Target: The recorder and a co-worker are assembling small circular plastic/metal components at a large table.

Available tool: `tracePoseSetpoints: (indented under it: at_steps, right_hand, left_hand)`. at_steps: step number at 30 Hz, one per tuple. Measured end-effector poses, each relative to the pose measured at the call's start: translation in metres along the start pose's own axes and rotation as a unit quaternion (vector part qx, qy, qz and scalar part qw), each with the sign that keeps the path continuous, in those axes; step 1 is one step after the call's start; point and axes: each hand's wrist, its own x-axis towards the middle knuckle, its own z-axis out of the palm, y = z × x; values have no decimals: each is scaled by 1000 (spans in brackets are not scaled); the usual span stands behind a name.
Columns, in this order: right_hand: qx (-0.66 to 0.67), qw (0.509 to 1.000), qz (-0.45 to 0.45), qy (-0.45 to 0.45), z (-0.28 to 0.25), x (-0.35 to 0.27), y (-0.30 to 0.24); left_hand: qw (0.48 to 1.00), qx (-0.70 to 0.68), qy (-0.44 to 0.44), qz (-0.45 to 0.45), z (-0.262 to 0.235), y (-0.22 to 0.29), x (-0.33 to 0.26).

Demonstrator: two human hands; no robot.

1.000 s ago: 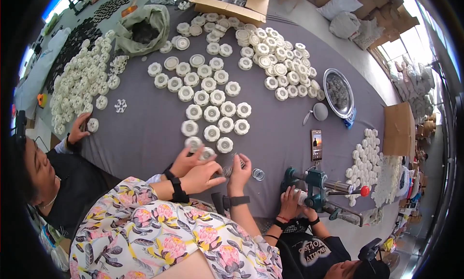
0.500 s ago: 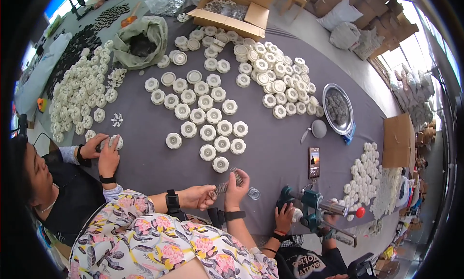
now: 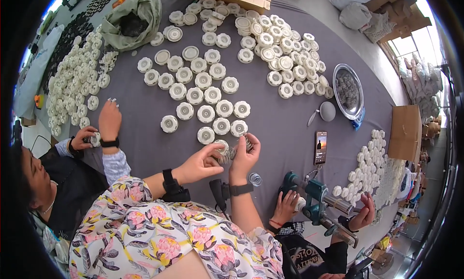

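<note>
Over the grey cloth, my left hand [image 3: 199, 165] has its fingers curled at a metal coil spring [image 3: 226, 156]. Beside it, my right hand [image 3: 245, 159] is closed around more coil springs [image 3: 248, 144], which stick out between thumb and fingers. Just beyond my left fingertips sits a white scalloped round part [image 3: 221, 144], partly hidden by them. Rows of similar white parts [image 3: 206, 113] lie face up ahead of my hands. One loose coil spring [image 3: 255, 179] rests on the cloth to the right of my right wrist.
A metal bowl [image 3: 361, 93] of springs stands at the right, near a phone [image 3: 321, 147]. A green hand press [image 3: 316, 197] is worked by a person on the right. At the left another person's hand [image 3: 110, 118] is raised. White parts [image 3: 290, 61] are heaped farther back.
Both my hands have moved forward to the nearest white part, bringing the springs along. The left co-worker's one hand has lifted away; the right co-worker's hand is off the press handle. My view has shifted.
</note>
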Motion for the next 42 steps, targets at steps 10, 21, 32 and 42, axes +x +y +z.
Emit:
tracePoseSetpoints:
  at_steps: [10,21,32,42]
  right_hand:
    - [-16,998,-56,-17,-9,-25,-8]
    - [-2,999,-49,-20,-27,-36,-5]
    - [105,948,275,-119,-64,-56,53]
    - [87,950,285,-97,-63,-20,63]
  left_hand:
    - [997,7,67,-30,-2,-12,-12]
    - [992,65,88,-69,-32,-17,-6]
    - [755,580,279,125,-154,52,149]
    - [657,680,297,131,-197,101,245]
